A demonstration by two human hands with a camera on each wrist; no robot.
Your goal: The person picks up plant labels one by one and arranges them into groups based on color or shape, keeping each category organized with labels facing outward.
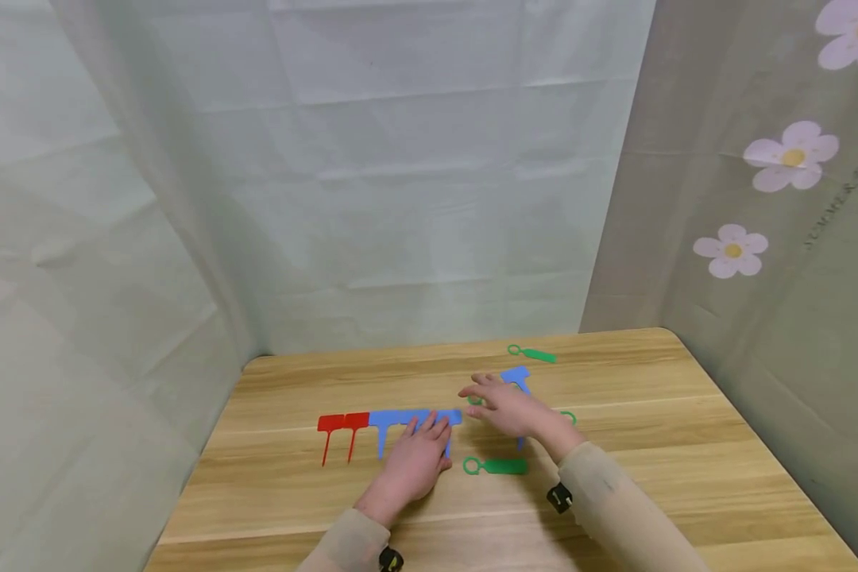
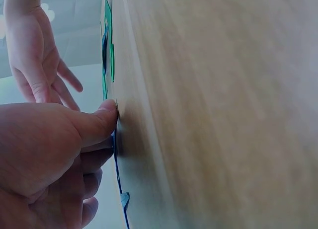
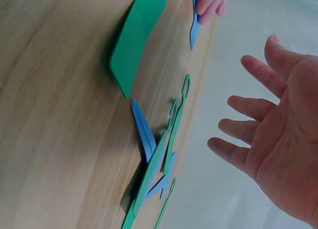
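Note:
My left hand [image 1: 416, 461] rests on a row of blue T-shaped plant labels [image 1: 398, 417], its fingertips on their flat heads and partly covering them. Two red T-shaped labels [image 1: 332, 423] continue the row to the left, stems toward me. To the right, my right hand [image 1: 511, 407] hovers with spread fingers and an empty palm above a loose pile. That pile mixes green ring-ended tags [image 3: 151, 174] with blue T labels [image 3: 144, 132]; the hand hides part of it in the head view.
A green ring-ended tag [image 1: 504, 466] lies nearer me, and another green tag [image 1: 539, 355] lies toward the back edge. The wooden table [image 1: 272, 492] meets hanging pale cloth [image 1: 415, 222] behind and at both sides.

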